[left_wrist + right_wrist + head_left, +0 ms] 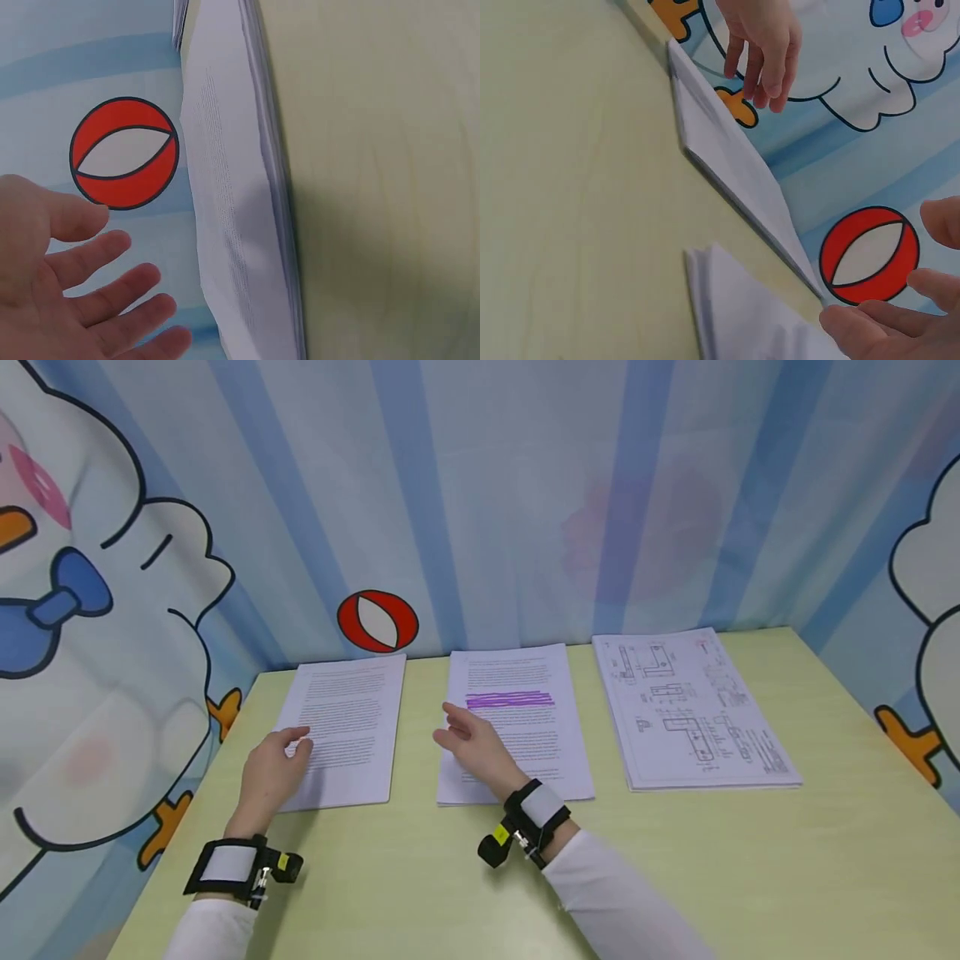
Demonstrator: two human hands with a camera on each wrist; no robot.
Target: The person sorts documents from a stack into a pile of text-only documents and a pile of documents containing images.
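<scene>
On the pale yellow desk (420,877) lie white text-printed papers (348,714) and white purple-scored papers (525,735), left hand (273,772) and right hand (482,747) near, fingers (120,292) parted, empty; I reckon a low sweep could skew the papers.

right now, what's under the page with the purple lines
Under the purple-marked page, edges of more sheets show, stacked on the table. Whatever is printed on those lower sheets is covered.
</scene>
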